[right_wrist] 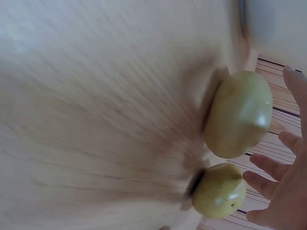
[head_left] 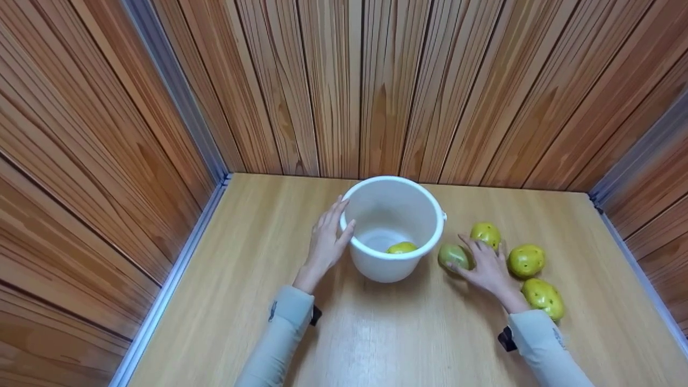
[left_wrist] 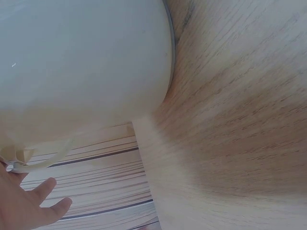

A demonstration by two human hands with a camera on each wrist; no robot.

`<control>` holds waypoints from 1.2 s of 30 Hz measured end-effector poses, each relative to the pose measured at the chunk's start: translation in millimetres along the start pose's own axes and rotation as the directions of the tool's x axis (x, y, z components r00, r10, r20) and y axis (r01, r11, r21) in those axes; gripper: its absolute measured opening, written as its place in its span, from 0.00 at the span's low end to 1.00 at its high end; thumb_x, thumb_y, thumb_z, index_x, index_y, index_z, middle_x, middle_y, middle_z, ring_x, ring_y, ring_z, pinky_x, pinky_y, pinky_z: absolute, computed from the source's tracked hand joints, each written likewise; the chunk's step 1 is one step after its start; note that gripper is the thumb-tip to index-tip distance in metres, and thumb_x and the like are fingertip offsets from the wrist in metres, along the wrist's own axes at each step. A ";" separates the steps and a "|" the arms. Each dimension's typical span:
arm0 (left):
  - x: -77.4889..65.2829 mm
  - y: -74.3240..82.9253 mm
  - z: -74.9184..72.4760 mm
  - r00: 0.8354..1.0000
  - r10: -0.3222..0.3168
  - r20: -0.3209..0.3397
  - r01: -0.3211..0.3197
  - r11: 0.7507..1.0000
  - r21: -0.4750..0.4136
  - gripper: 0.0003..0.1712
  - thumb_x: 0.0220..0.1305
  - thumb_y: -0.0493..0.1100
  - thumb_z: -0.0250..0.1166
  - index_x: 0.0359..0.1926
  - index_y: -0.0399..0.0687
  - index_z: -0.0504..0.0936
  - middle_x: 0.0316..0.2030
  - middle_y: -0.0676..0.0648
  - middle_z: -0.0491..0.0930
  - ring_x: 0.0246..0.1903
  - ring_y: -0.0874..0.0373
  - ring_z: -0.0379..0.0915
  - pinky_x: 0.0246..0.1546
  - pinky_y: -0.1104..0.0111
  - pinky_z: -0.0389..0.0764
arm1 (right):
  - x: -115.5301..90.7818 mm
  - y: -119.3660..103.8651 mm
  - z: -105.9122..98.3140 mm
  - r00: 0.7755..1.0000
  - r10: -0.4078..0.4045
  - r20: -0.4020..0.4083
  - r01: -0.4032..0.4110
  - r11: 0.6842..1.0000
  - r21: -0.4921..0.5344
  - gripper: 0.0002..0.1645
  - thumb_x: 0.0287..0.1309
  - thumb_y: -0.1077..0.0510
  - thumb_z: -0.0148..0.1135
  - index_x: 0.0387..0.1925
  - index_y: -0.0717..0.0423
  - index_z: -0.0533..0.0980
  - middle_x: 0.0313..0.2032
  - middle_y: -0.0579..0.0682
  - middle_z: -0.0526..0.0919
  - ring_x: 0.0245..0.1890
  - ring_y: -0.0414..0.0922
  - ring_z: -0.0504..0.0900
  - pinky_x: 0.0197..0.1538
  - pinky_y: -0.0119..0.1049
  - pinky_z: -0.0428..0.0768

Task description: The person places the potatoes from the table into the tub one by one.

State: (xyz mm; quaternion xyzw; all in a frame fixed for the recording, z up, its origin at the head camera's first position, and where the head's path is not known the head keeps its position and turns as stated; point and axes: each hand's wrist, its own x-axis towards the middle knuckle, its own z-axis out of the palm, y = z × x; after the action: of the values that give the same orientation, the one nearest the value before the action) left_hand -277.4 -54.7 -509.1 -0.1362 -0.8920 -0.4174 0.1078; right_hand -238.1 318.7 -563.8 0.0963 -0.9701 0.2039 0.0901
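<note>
A white bucket [head_left: 387, 269] stands on the table with one yellow potato-like piece [head_left: 402, 248] inside. At its left rim is my left hand [head_left: 325, 236], fingers extended along the side and thumb over the edge. The left wrist view shows those fingers [left_wrist: 45, 189] spread beside the handle's joint. My right hand [head_left: 486, 269] reaches over the table right of the bucket, fingers spread. Its thumb is at a smooth greenish oval piece [head_left: 451, 257]; its fingertips overlap a yellow dimpled piece [head_left: 486, 234] behind. Both oval [right_wrist: 239, 115] and dimpled piece [right_wrist: 219, 190] rest on the table.
Two more yellow dimpled pieces, one upper [head_left: 527, 260] and one lower [head_left: 543, 298], lie right of my right hand. Wood-panelled walls [head_left: 381, 91] enclose the table [head_left: 376, 344] at the back and both sides, with a metal strip [head_left: 177, 285] along the left edge.
</note>
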 end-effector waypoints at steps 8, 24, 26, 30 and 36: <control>-0.1 0.5 0.4 1.000 -0.012 0.004 0.012 1.000 0.002 0.35 0.63 0.70 0.42 0.69 0.72 0.52 0.71 0.59 0.48 0.69 0.53 0.47 0.64 0.44 0.49 | 0.6 0.8 4.9 0.998 0.038 0.052 -0.039 0.999 0.004 0.50 0.49 0.31 0.59 0.67 0.51 0.58 0.64 0.63 0.64 0.64 0.63 0.58 0.63 0.60 0.21; -1.0 0.0 0.2 0.999 0.032 -0.025 -0.032 0.999 -0.001 0.32 0.66 0.61 0.48 0.69 0.67 0.54 0.71 0.56 0.50 0.69 0.51 0.49 0.63 0.43 0.50 | -1.1 4.1 12.6 0.994 0.056 0.089 -0.055 0.998 -0.014 0.48 0.50 0.37 0.63 0.66 0.55 0.59 0.59 0.66 0.69 0.60 0.63 0.65 0.63 0.66 0.32; -1.1 -0.1 0.2 0.999 0.032 -0.028 -0.032 0.999 0.000 0.32 0.67 0.60 0.48 0.69 0.67 0.55 0.71 0.57 0.49 0.68 0.51 0.49 0.63 0.42 0.50 | -1.3 3.9 12.4 0.994 0.057 0.092 -0.056 0.998 -0.016 0.47 0.51 0.37 0.63 0.66 0.55 0.59 0.59 0.65 0.69 0.60 0.63 0.65 0.63 0.66 0.32; -1.4 -0.4 0.4 0.999 0.032 -0.028 -0.032 0.999 0.006 0.33 0.66 0.64 0.45 0.70 0.67 0.54 0.71 0.59 0.48 0.68 0.50 0.50 0.63 0.43 0.50 | -0.6 4.4 12.2 0.995 0.053 0.086 -0.052 0.998 -0.018 0.47 0.51 0.38 0.63 0.66 0.55 0.59 0.59 0.65 0.70 0.59 0.62 0.66 0.63 0.67 0.33; -1.5 0.0 0.1 1.000 0.021 -0.021 -0.021 1.000 0.003 0.33 0.66 0.64 0.45 0.69 0.68 0.54 0.71 0.61 0.47 0.69 0.51 0.49 0.64 0.43 0.49 | -0.7 4.5 11.1 0.991 0.076 0.107 -0.076 0.997 0.005 0.47 0.52 0.36 0.61 0.67 0.55 0.59 0.59 0.65 0.70 0.60 0.63 0.66 0.64 0.66 0.32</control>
State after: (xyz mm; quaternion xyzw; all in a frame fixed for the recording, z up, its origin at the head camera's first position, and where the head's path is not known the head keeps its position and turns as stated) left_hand -276.1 -54.9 -509.6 -0.1412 -0.8898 -0.4165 0.1220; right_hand -240.0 318.2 -575.6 0.0704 -0.9756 0.2059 0.0300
